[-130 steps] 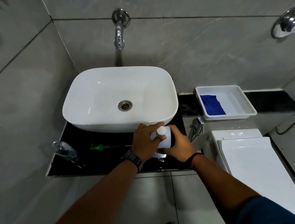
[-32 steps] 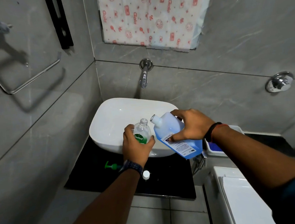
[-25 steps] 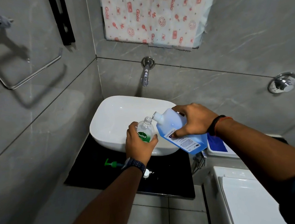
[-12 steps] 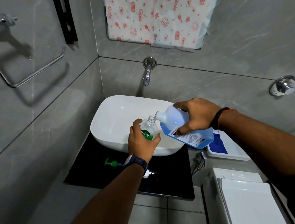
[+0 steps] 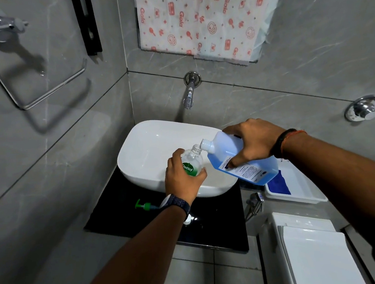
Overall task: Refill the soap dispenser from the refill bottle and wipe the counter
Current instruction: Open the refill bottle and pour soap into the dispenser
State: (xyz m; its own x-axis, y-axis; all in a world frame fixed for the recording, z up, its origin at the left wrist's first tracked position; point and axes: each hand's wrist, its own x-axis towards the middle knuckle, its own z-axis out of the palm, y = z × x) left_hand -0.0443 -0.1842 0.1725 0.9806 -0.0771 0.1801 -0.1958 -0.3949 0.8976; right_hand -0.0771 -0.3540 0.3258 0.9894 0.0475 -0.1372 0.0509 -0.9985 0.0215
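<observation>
Pouring is set up over the basin, presumably so that spills are caught. The soap dispenser, marked "Dettol", is clamped upright in the left hand. The refill bottle is gripped by the right hand and tilted, its spout at the dispenser's 1 o'clock, touching the open neck. Its label text is unreadable. The pump lies on the counter at 7 o'clock.

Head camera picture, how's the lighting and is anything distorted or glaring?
Head view: dim, even light; wide-angle bends the wall tile lines; towel ring casts a soft shadow; small glints on the black counter; both hands and the soap dispenser stay sharp.
</observation>
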